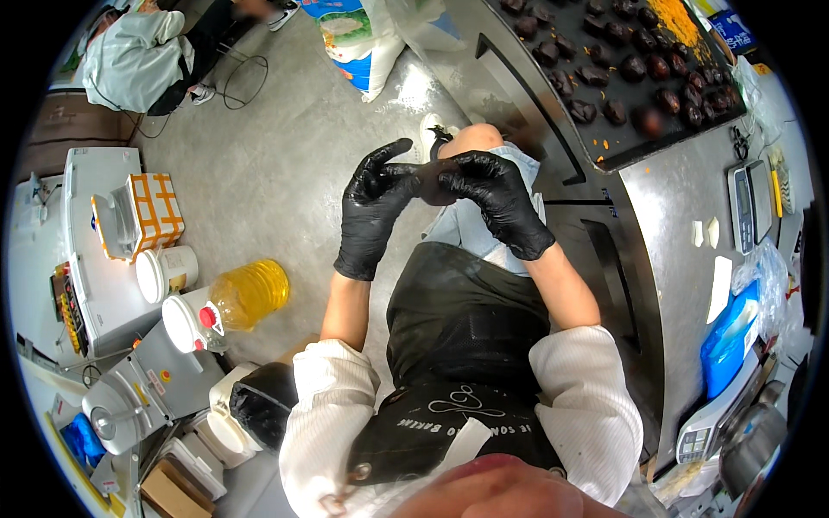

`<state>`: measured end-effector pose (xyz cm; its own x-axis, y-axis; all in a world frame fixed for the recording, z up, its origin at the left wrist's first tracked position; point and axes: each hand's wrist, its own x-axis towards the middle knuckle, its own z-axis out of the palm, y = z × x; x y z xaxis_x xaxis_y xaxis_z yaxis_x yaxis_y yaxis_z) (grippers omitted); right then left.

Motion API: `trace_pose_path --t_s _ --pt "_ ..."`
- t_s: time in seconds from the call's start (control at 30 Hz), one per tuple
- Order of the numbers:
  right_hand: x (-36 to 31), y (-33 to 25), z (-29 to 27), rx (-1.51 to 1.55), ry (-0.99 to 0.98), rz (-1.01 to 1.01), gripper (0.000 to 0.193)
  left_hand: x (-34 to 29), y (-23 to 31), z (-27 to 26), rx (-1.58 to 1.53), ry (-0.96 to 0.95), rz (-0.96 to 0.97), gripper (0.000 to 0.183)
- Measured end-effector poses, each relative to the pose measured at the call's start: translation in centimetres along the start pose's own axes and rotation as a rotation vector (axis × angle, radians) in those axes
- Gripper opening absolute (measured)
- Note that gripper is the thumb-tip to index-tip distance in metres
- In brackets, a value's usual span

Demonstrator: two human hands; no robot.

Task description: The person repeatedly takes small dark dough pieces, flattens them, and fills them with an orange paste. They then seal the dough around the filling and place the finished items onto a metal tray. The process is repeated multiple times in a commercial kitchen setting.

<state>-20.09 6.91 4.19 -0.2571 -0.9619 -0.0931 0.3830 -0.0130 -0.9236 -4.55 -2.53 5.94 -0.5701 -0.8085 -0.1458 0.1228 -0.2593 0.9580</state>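
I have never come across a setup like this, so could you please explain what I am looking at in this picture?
Certainly. There is no robot here: a person works with two hands in black gloves. The single picture comes from a wide, round-looking camera on the person's head, looking down, so straight edges bend near the rim and left is the person's left.

The left hand and right hand hold a dark lump between their fingers, in front of the body; it is too blurred to say what it is.

On the steel worktop at the right is a black tray with many dark pieces and a heap of orange-yellow shreds. A scale also stands there.
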Motion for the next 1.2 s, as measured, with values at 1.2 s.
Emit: trace_pose_path --t_s 1.2 --pt "-7.7 -6.5 -1.2 -0.971 -0.054 -0.648 0.047 2.4 -4.1 -0.4 -1.262 -0.119 -0.191 0.061"
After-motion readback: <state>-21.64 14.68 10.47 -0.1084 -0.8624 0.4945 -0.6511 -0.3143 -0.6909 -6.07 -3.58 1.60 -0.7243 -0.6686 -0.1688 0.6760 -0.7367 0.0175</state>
